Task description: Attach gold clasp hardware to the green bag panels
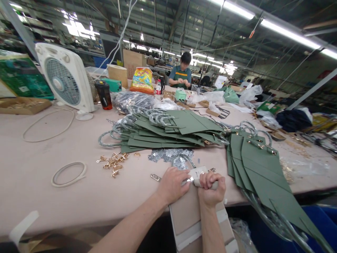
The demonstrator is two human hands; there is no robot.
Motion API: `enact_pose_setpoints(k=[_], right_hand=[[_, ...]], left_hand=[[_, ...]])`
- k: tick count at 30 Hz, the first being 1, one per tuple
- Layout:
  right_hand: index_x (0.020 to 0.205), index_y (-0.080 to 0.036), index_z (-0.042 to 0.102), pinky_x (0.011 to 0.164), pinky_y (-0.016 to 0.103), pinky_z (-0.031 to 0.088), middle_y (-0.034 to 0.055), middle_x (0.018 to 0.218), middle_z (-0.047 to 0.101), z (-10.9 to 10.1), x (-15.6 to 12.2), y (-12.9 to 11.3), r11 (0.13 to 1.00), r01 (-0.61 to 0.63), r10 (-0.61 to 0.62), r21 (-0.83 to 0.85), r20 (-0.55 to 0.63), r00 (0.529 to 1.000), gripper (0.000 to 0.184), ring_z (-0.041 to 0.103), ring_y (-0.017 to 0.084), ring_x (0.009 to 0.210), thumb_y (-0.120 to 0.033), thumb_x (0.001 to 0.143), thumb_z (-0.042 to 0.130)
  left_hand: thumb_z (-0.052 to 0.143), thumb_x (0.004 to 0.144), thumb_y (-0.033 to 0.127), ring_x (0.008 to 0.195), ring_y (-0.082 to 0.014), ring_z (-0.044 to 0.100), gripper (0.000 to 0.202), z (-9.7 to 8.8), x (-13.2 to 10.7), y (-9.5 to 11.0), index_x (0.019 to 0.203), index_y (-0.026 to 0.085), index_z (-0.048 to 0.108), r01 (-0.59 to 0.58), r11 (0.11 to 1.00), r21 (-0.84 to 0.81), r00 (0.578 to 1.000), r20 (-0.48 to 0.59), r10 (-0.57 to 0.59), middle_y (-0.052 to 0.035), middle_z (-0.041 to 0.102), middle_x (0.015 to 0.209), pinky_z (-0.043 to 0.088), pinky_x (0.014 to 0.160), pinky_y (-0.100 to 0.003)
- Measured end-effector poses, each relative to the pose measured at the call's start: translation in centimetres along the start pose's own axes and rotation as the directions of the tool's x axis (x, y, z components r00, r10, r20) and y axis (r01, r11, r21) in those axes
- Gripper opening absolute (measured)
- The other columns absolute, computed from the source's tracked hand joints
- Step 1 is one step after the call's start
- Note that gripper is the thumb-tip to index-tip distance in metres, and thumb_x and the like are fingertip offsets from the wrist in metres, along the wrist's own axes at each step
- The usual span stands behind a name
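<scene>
The right hand [211, 188] is wrapping its fingers tightly around a tool handle [215, 185], while the left hand [171, 184], fingers pressed together, is pinning a metal clip [187, 181] steady just beside them.

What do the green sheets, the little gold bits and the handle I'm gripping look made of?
Green sheets: matte, stiff, clean-cut, likely faux leather or coated card. Gold bits: shiny, glinting, probably plated metal. Handle in the right hand: pale, dull, perhaps plastic or wood; mostly hidden.

Factory floor: long worktable [39, 175], stacked green bags [168, 135], strip lights [289, 33].
</scene>
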State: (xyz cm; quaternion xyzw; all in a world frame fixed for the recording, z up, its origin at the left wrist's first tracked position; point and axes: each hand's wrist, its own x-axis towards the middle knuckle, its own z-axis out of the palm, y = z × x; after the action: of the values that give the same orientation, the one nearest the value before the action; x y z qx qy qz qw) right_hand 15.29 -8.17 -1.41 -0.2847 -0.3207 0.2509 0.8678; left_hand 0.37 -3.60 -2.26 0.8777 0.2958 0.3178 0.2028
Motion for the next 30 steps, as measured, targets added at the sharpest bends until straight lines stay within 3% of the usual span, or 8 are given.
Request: enact_pose_setpoints(k=[8,17,25,30], right_hand=[[0.067,-0.021,0.044,0.043,0.021,0.025,-0.0098,0.053,0.029,0.2,-0.1,-0.1,0.999,0.035,-0.035,-0.01,-0.025,0.999,0.042,0.024,0.006,0.038,-0.04,0.105,0.042],[0.068,-0.021,0.049,0.044,0.022,0.028,-0.0088,0.053,0.032,0.7,-0.7,0.6,0.996,0.082,-0.083,-0.042,-0.006,0.997,0.038,0.026,0.008,0.04,-0.035,0.102,0.042],[0.065,-0.021,0.051,0.043,0.022,0.027,-0.0082,0.051,0.033,1.8,-0.3,0.9,0.987,0.057,-0.053,-0.153,0.032,0.998,0.037,0.03,0.008,0.039,-0.033,0.1,0.047],[0.063,-0.021,0.051,0.04,0.022,0.028,-0.0075,0.05,0.036,2.5,0.4,0.9,0.948,0.019,0.015,-0.318,0.102,0.995,0.04,0.035,0.009,0.039,-0.035,0.101,0.051]], left_hand=[[0.07,0.09,0.026,0.1,-0.0234,0.067,0.019,-0.3,0.1,0.1,0.109,0.027,0.074,-0.002,1.0,-0.003,1.0,0.016,0.002,-0.0003,0.075,0.128,0.047,0.098,-0.044],[0.069,0.091,0.025,0.098,-0.0228,0.066,0.014,-0.3,0.1,0.1,0.105,0.026,0.072,0.009,1.0,0.013,1.0,0.019,-0.009,0.0002,0.076,0.123,0.046,0.098,-0.042],[0.065,0.095,0.029,0.096,-0.0235,0.065,0.011,-0.5,0.2,0.0,0.104,0.027,0.072,-0.005,0.998,0.056,0.999,0.049,0.002,-0.0024,0.077,0.111,0.046,0.095,-0.041],[0.062,0.097,0.032,0.094,-0.0237,0.064,0.013,-0.7,0.2,0.1,0.104,0.026,0.071,-0.023,0.997,0.075,0.997,0.077,0.017,-0.0044,0.075,0.101,0.045,0.092,-0.039]])
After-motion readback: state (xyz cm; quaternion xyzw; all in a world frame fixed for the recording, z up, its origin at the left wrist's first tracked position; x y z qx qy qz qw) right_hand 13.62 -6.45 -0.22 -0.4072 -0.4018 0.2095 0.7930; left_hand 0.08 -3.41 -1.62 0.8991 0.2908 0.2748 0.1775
